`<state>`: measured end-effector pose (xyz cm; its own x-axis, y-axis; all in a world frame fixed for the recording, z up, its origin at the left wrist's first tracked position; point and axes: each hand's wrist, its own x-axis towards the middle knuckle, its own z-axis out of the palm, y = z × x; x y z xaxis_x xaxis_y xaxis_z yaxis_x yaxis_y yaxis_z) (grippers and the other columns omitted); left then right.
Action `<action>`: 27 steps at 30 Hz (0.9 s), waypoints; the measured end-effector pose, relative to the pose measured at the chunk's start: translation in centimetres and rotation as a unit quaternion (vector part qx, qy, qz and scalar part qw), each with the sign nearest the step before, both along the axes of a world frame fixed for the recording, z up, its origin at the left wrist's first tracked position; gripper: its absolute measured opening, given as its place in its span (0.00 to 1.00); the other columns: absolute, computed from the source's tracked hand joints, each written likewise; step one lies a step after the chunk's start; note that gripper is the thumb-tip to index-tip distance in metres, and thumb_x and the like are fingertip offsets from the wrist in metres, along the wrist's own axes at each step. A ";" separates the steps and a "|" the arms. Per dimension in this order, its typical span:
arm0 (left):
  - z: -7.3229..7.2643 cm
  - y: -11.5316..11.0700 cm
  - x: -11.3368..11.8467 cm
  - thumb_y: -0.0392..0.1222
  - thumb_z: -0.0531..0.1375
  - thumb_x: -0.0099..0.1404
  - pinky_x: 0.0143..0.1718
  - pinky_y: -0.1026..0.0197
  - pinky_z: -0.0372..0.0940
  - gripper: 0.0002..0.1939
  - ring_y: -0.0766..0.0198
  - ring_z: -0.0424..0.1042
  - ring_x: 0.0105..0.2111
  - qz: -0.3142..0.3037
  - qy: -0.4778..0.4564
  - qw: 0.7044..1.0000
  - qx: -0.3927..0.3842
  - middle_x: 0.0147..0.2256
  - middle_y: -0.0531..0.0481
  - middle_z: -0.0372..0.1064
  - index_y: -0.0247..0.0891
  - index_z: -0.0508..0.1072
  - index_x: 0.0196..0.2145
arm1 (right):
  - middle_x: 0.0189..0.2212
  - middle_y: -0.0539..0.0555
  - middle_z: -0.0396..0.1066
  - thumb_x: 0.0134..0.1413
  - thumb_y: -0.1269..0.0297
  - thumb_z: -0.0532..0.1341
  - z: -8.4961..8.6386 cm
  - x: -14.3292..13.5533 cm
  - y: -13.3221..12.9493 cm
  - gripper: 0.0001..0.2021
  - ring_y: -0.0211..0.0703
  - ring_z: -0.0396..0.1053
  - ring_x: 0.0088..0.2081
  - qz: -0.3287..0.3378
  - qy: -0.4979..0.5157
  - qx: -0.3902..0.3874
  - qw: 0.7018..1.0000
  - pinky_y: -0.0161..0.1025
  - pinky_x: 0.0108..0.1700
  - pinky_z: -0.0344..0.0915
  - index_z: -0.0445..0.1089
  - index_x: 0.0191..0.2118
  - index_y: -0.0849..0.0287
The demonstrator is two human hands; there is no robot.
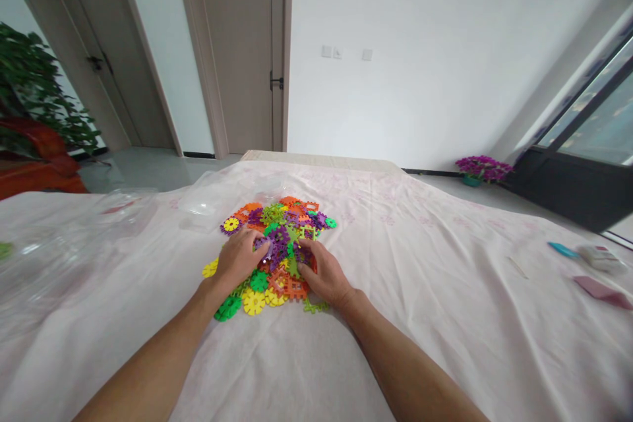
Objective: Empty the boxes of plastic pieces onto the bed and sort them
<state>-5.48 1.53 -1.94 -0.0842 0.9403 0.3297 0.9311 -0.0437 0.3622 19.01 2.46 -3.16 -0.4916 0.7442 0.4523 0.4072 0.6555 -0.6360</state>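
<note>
A pile of colourful plastic interlocking building pieces (279,283) lies on the cloth in front of me, in purple, green, yellow and orange. Some are round and notched like gears, others are square frames. Over the left side of the pile, my left hand (237,258) is closed, thumb and forefinger at a purple building piece (277,241). My right hand (324,273) reaches in from the right with curled fingers among green and purple pieces; what it grips is too small to make out. A yellow round piece (254,302) lies at the near edge of the pile.
A pale pink cloth (420,290) covers the table. Clear plastic packaging (54,264) lies to the left, and another clear plastic container (200,201) lies behind the pile. A blue item (564,250), a white packet (601,257) and a pink piece (602,291) lie far right.
</note>
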 end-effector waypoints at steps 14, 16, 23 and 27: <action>1.0 -0.9 1.0 0.53 0.57 0.66 0.44 0.58 0.65 0.12 0.59 0.75 0.40 -0.017 -0.145 0.988 0.054 0.38 0.52 0.76 0.43 0.71 0.37 | 0.47 0.55 0.71 0.56 0.70 0.59 0.1 -0.1 0.0 0.21 0.48 0.69 0.48 -0.004 0.004 0.004 1.000 0.45 0.53 0.66 0.65 0.56 0.55; 0.8 -0.8 1.0 0.53 0.56 0.67 0.45 0.58 0.66 0.12 0.59 0.75 0.40 -0.025 -0.149 0.987 0.050 0.38 0.52 0.76 0.43 0.71 0.37 | 0.47 0.55 0.71 0.56 0.71 0.59 0.0 -0.1 0.0 0.20 0.48 0.70 0.48 -0.004 0.005 0.005 1.000 0.45 0.53 0.66 0.65 0.55 0.55; -0.1 -0.1 0.2 0.49 0.54 0.68 0.55 0.55 0.63 0.13 0.56 0.72 0.50 -0.003 -0.039 0.998 0.058 0.46 0.46 0.75 0.41 0.73 0.44 | 0.47 0.55 0.71 0.56 0.71 0.59 -0.2 -0.1 0.2 0.20 0.48 0.70 0.49 -0.004 0.007 0.007 1.000 0.44 0.53 0.66 0.66 0.55 0.54; -0.1 -0.1 -0.3 0.52 0.52 0.70 0.54 0.53 0.64 0.19 0.53 0.71 0.54 0.040 -0.006 0.999 0.002 0.53 0.43 0.73 0.40 0.72 0.50 | 0.47 0.55 0.71 0.56 0.70 0.59 -0.1 0.0 0.2 0.20 0.48 0.70 0.48 -0.006 0.004 0.005 1.000 0.44 0.53 0.66 0.66 0.55 0.55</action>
<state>-5.74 1.41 -2.06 -0.1622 0.9293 0.3318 0.9273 0.0285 0.3733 18.98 2.61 -3.28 -0.4796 0.7449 0.4637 0.4097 0.6574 -0.6324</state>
